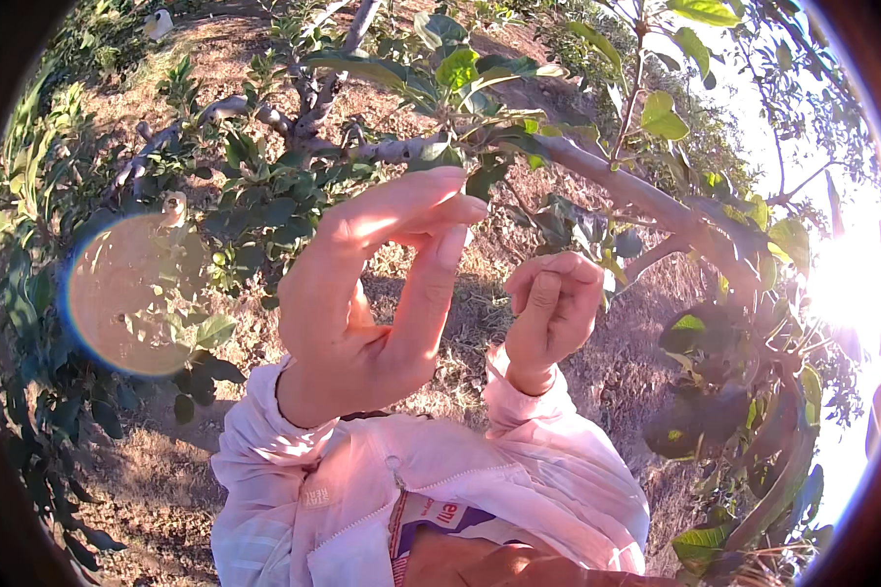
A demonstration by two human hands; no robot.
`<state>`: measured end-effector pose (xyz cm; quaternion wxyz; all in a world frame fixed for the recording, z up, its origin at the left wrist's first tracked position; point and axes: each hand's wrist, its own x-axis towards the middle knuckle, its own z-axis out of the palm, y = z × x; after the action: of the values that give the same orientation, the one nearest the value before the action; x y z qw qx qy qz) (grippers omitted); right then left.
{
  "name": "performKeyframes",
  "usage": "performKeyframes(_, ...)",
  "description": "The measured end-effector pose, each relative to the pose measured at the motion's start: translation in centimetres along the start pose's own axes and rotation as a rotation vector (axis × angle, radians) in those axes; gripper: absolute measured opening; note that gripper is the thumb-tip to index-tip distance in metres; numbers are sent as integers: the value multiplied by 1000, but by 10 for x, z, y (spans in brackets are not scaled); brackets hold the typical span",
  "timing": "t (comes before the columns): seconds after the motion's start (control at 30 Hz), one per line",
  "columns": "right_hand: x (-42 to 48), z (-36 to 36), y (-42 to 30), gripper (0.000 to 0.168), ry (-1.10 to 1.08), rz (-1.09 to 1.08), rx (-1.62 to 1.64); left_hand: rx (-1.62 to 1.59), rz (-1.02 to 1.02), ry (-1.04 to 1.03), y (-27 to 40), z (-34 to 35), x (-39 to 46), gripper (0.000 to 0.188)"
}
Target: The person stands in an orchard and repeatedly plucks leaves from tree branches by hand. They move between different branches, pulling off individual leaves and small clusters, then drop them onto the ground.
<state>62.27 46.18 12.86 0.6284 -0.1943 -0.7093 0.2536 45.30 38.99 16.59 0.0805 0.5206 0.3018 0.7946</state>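
Note:
My left hand [371, 293] is raised before me, just below a cluster of green leaves [459, 73] on a tree branch [602, 172]. Its fingers curve over towards the thumb, and the tips come close together. A tiny pale spot shows by the thumb tip; whether anything is pinched there I cannot tell. Lower and to the right, my right hand [556, 312] is curled into a loose fist, thumb laid against the bent fingers. No object shows in it, but the inside of the fist is hidden. Both wrists come out of pale, light sleeves [550, 433].
The branch arches across the top and down the right side, with a leafy twig [635, 88] rising from it. Dense foliage [44, 293] fills the left, with small green fruit [220, 258]. Dry, littered ground [169, 469] lies below. Strong sun glares at right.

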Motion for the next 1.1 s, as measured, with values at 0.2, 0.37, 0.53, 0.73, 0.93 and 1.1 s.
performKeyframes(0.2,-60,-36,-34,13,-214,7,-249,-8,42,-99,33,-12,-21,22)
performKeyframes(0.37,-133,-27,-77,4,192,256,-307,-142,-157,-96,56,-27,-63,18)
performKeyframes(0.53,-198,-28,-130,5,-76,488,-485,-200,-352,-90,83,-56,-91,19)
performKeyframes(0.73,-240,-20,-203,6,-67,348,-603,-379,-458,-231,112,-40,-134,16)
performKeyframes(0.93,-288,-38,-234,8,11,566,-705,-374,-540,-329,126,-26,-179,16)
performKeyframes(1.1,-323,-43,-219,9,3,591,-617,-267,-596,-332,120,-27,-211,16)
